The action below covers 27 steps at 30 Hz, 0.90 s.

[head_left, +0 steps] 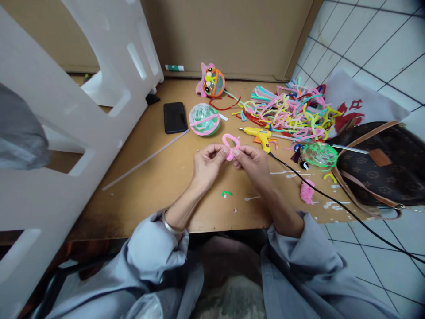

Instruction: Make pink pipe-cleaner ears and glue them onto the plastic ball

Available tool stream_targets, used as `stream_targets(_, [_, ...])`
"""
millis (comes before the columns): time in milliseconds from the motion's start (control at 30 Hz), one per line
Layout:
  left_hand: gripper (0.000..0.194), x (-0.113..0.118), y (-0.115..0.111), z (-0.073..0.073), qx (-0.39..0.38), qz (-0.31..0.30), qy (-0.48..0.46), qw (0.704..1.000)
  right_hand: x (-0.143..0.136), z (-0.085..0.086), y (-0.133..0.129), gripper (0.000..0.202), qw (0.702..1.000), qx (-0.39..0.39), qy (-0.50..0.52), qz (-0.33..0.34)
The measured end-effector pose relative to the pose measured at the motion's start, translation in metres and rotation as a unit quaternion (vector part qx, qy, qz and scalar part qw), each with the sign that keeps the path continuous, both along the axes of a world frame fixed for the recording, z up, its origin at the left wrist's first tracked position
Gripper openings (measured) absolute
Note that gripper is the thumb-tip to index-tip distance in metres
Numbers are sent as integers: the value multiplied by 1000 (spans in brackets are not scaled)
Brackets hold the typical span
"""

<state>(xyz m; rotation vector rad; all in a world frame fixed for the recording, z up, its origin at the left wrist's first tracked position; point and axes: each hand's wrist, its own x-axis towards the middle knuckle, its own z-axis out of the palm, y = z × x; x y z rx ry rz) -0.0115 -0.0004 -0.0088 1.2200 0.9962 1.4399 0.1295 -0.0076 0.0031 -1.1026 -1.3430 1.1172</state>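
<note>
Between my two hands is a pink pipe cleaner (231, 136), bent into a loop at the top with a thicker bunched part below. My left hand (210, 161) pinches it from the left, thumb against the bunched part. From the right, my right hand (249, 160) pinches it too, its fingertips close to the left ones. Just beyond my hands sits a clear ball (204, 120) with green and white inside and pink strips around it. To the right of the loop lies a yellow glue gun (260, 134). A short green piece (226, 193) lies nearer to me.
Many coloured pipe cleaners (292, 108) are heaped at the back right. A decorated ball with eyes (212, 83) stands at the back, near a black phone-like slab (175, 118). At right are a brown handbag (381, 173), a green-streaked ball (320, 156), a pink coil (307, 191) and a black cord (318, 190).
</note>
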Motion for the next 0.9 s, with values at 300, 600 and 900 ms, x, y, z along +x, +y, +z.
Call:
stream_targets(300, [34,1,2,-3,-2,13,-1,1000,-5,-5,-1,29,996,38,-41,-69])
stream_targets(600, [33,5,-5,4,-43,-43,-14,998,-10,-7,1,32,995,23,-8,-94])
stream_targets(900, [36,4,-3,0,-51,-30,-23,998,-9,-11,5,45,998,4,-13,-65])
